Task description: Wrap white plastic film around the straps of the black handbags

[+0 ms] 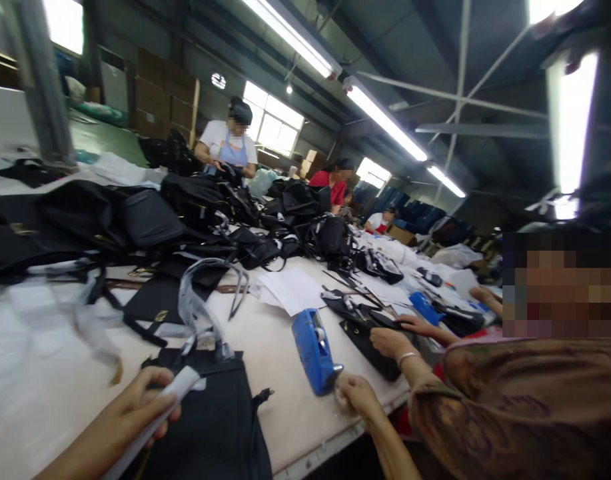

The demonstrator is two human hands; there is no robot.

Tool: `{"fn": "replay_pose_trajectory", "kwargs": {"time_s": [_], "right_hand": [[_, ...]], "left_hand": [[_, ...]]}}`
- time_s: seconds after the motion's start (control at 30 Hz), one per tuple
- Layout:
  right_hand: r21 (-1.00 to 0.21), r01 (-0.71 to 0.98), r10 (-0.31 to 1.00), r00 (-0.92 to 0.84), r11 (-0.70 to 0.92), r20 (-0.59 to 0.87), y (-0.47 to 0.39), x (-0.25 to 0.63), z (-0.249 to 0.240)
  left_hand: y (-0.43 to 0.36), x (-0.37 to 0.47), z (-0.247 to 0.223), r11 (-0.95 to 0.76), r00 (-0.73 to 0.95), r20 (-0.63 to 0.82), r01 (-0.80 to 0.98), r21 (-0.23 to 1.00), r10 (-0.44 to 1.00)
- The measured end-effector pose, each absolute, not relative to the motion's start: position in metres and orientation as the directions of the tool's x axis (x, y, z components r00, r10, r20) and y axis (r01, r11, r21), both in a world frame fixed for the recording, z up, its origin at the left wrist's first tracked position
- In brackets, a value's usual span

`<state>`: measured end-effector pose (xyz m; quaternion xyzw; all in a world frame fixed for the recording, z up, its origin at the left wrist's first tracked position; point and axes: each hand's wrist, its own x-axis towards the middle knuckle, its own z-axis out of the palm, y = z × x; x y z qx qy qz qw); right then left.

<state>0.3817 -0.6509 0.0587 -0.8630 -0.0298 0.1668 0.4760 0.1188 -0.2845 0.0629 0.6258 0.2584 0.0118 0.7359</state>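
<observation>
The left hand point(140, 403) was curled snugly round a white strip point(186, 382), probably light, soft and best held mid-length, over a black bag point(210, 410). The right hand point(358, 395) had fingers bunched beside the blue tape dispenser point(309, 347), any hold unclear.

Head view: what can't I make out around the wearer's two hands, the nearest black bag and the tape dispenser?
All in the head view:
Nearest black bag: lower part, cut off by the bottom edge.
White strip in the left hand: lower end, cut off by the same edge.
Right hand: blur hides what, if anything, it pinches beside the tape dispenser.
Any lettering on the dispenser: too small and blurred.
</observation>
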Motion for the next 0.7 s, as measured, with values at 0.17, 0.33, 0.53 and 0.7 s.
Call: {"fn": "replay_pose_trajectory", "kwargs": {"time_s": [0.17,0.33,0.53,0.7], "right_hand": [[-0.708,0.155,0.331,0.936,-0.689,-0.117,-0.621,0.36,0.073],[-0.843,0.42,0.772,0.635,-0.336,0.008,-0.51,0.296,0.121],[-0.912,0.406,0.916,0.385,-0.06,0.111,-0.416,0.24,0.13],[-0.9,0.427,0.901,0.419,-0.087,0.112,-0.406,0.24,0.115]], "left_hand": [[-0.289,0.115,0.088,0.22,0.869,-0.315,0.246,0.944,0.381],[-0.295,0.117,0.096,0.198,0.86,-0.289,0.224,0.954,0.42],[-0.297,0.113,0.091,0.143,0.87,-0.207,0.159,0.977,0.448],[-0.297,0.11,0.085,0.149,0.867,-0.144,0.081,0.986,0.477]]}}
